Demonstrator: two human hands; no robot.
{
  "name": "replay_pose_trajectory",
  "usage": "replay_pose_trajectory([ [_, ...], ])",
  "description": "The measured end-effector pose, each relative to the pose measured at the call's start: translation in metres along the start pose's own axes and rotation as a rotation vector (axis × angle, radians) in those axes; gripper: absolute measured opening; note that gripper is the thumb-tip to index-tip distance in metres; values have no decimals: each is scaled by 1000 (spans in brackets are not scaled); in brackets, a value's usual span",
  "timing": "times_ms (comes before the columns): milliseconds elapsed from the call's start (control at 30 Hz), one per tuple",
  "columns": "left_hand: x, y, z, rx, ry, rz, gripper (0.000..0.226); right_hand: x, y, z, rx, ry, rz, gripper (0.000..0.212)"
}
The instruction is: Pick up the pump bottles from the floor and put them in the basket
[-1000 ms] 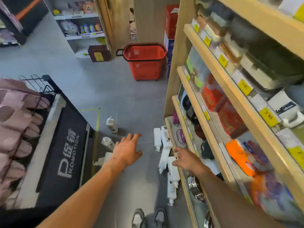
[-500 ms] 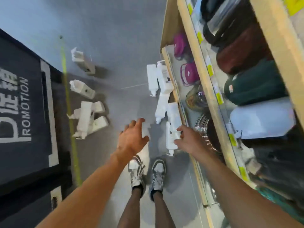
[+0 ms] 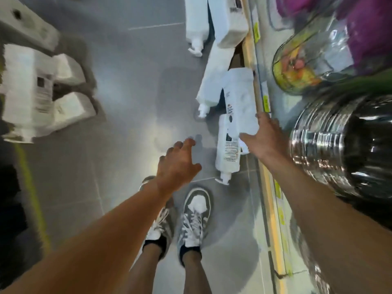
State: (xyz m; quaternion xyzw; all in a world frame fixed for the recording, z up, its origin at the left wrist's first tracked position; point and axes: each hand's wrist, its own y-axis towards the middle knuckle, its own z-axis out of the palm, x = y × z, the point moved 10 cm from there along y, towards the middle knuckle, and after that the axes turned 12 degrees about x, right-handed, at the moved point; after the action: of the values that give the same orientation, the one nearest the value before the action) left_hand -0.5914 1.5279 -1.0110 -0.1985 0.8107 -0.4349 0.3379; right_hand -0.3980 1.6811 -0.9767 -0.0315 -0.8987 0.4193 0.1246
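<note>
Two hands, right [image 3: 267, 139] gripping bottle [image 3: 239, 102] — (label blurred)

Shop, yellow price tags [image 3: 266, 102], stocked shelf [image 3: 247, 50]

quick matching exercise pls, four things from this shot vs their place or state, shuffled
1 left hand
2 right hand
3 steel pot
4 sneakers

a on the shelf
b grips a white pump bottle
c on the grey floor
d open, holding nothing

Pairs: 1-d, 2-b, 3-a, 4-c
</note>
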Motion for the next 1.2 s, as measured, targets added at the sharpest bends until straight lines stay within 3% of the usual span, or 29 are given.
replay_pose_trajectory([
  [267,16,90,50,13,-149,-1,71,14,82,15,-187,59,-26,98],
  [500,-14,124,86,44,-214,-4,83,20,101,16,-288,85,-13,94],
  [667,-51,135,96,-82,-284,-48,93,23,96,-5,-284,15,-130,89],
  [833,-71,150,111,-230,-480,-236,101,27,83,-19,-300,40,-223,95],
  [1067,-51,134,76,-177,-541,-144,74,18,58,-29,-278,104,-187,96],
  [1200,-31,77,8,-217,-361,-153,72,24,15,-48,-266,178,-161,98],
])
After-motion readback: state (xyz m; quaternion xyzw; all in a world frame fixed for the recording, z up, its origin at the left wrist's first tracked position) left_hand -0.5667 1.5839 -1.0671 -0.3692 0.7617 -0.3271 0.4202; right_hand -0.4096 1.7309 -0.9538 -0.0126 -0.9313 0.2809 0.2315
